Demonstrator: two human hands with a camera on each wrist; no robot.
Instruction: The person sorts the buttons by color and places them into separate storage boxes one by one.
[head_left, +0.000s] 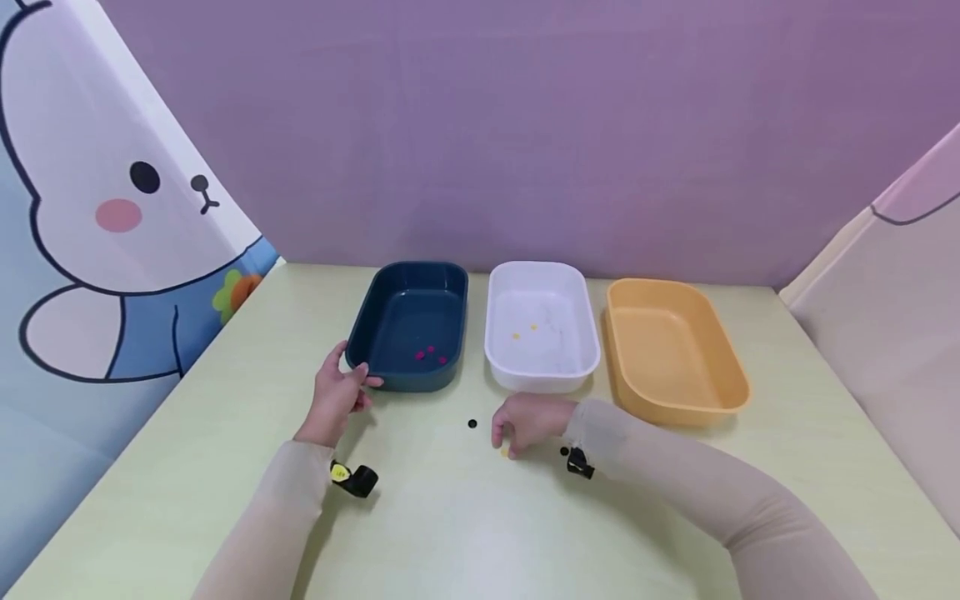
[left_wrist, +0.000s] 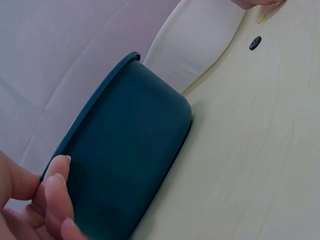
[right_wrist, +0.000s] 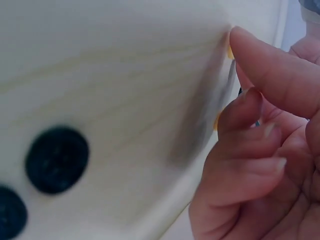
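Note:
At the near left corner of the dark blue tray (head_left: 405,381), my left hand (head_left: 339,392) grips the rim, thumb on one side and fingers against the outer wall (left_wrist: 120,135). My right hand (head_left: 528,419) is down at the tabletop in front of the white tray (head_left: 542,383). Its thumb and forefinger close round a small yellow button (head_left: 504,452), which shows by the thumb tip in the right wrist view. A black button (head_left: 472,423) lies left of this hand, and another black button (head_left: 564,451) lies under the right wrist.
Several small pink pieces (head_left: 420,355) lie in the dark blue tray, and yellow pieces (head_left: 516,336) in the white one. An orange tray (head_left: 678,414) stands at the right. A purple cloth (head_left: 525,150) hangs behind the table (head_left: 465,533).

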